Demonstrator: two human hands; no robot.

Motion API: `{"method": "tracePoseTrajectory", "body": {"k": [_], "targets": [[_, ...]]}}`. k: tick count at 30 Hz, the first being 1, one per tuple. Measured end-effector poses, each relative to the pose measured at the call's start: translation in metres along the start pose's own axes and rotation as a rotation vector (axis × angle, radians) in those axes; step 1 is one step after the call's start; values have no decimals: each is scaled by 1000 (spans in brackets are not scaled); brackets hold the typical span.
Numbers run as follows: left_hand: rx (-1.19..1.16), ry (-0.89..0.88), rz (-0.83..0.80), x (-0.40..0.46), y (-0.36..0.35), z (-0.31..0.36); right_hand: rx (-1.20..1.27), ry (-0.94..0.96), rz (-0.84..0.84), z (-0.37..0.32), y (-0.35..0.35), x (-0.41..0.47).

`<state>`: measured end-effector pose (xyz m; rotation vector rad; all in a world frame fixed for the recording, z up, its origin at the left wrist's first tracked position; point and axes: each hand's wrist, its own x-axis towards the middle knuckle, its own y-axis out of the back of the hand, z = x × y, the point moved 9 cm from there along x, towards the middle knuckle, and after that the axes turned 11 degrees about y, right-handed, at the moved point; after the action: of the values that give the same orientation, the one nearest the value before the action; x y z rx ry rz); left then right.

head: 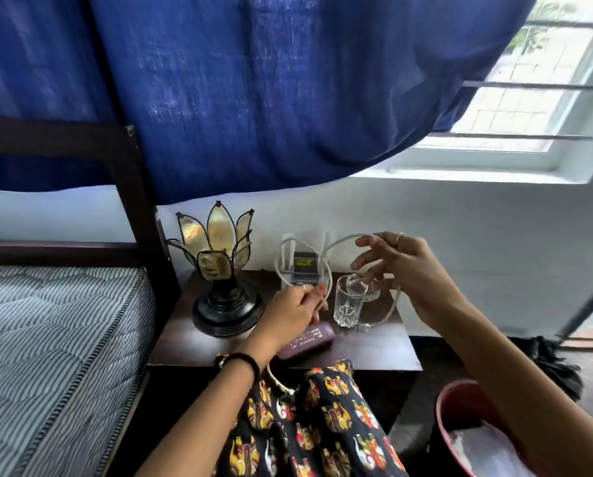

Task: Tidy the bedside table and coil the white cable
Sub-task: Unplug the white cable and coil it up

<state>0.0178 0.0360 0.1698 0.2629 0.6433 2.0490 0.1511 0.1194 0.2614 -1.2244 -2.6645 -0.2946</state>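
Observation:
The white cable (340, 239) arcs in loops above the dark wooden bedside table (384, 346). My left hand (293, 309) pinches gathered loops of the cable over the table's middle. My right hand (396, 261) is raised to the right, fingers spread, with the cable's upper arc running over them; a further stretch drops past the hand's right side to the tabletop. A clear drinking glass (347, 304) stands between the two hands. A purple tube (310, 339) lies on the table under my left wrist.
A petal-shaped lamp (219, 270) on a black base stands at the table's left rear. A small grey device (305, 266) sits against the wall. The striped mattress (47, 339) lies left, a red bin (467, 425) lower right, and a patterned cloth (322, 425) in front.

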Motion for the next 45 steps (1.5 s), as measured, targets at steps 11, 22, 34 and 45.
{"method": "tracePoseTrajectory", "body": {"k": [11,22,34,45], "targets": [[284,-314,-238,-66,-21,111,-566,274,193,-45,67,-20],[217,-438,-358,-108,2,169,-882,9,-289,0,88,-45],[78,-327,-272,-95,21,155,-97,242,-281,-65,54,-68],[-498,18,-511,-91,34,88,25,316,120,-49,100,-40]]}}
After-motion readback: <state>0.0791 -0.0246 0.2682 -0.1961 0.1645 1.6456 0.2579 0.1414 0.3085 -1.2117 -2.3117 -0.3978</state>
